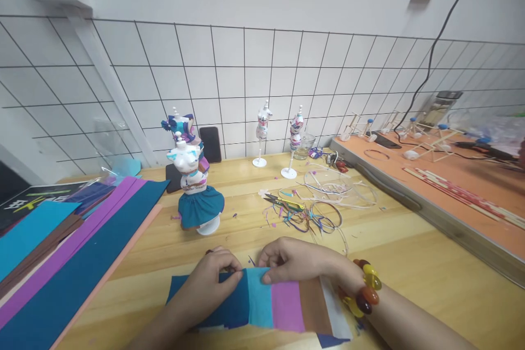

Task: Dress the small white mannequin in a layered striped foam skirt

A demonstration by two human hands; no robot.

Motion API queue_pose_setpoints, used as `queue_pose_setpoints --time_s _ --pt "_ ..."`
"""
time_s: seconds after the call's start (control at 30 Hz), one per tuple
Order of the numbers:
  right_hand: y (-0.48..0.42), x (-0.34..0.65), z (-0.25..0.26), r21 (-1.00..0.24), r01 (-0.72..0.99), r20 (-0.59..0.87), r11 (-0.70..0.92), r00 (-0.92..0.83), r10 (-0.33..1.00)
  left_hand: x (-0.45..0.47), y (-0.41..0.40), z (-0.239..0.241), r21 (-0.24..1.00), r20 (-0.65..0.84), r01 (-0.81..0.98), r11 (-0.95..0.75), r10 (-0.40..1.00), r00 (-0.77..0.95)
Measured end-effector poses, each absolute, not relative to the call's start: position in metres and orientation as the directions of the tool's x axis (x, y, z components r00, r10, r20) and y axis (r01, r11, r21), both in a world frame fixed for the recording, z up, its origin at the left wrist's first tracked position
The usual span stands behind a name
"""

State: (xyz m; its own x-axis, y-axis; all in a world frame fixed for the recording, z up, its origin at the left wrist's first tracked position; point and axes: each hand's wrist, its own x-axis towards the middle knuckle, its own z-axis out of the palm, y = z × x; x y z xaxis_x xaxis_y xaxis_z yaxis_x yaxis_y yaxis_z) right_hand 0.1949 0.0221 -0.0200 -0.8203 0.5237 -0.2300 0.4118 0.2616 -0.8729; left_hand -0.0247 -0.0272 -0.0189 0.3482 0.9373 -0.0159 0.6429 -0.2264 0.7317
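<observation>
The coloured felt strips lie flat on the desk, just under both hands. The left hand and the right hand each pinch the upper edge of the strips, with the fingers pressed together.

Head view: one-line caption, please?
The left hand and right hand pinch fanned coloured sheets on the wooden table, before a skirted mini mannequin.
</observation>
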Motion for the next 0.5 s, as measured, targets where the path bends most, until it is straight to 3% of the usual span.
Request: queue_pose_setpoints --time_s 0.13,0.23,0.5 --pt "0.03 0.206 -0.014 -0.903 0.405 -0.305 0.146 -0.841 0.446 -0.036 -0.024 -0.013 0.774 -0.129 0.623 -0.117 0.933 0.336" --pt "0.035 0.212 -0.011 -0.885 0.438 -0.329 0.159 -0.83 0.45 -0.043 -0.021 -0.01 0.784 -0.196 0.618 -0.057 0.922 0.334" --pt "0.057 0.237 -0.003 -0.723 0.633 -0.115 0.277 -0.506 0.855 -0.05 -0.016 -0.017 0.82 -0.308 0.564 0.097 0.905 0.293"
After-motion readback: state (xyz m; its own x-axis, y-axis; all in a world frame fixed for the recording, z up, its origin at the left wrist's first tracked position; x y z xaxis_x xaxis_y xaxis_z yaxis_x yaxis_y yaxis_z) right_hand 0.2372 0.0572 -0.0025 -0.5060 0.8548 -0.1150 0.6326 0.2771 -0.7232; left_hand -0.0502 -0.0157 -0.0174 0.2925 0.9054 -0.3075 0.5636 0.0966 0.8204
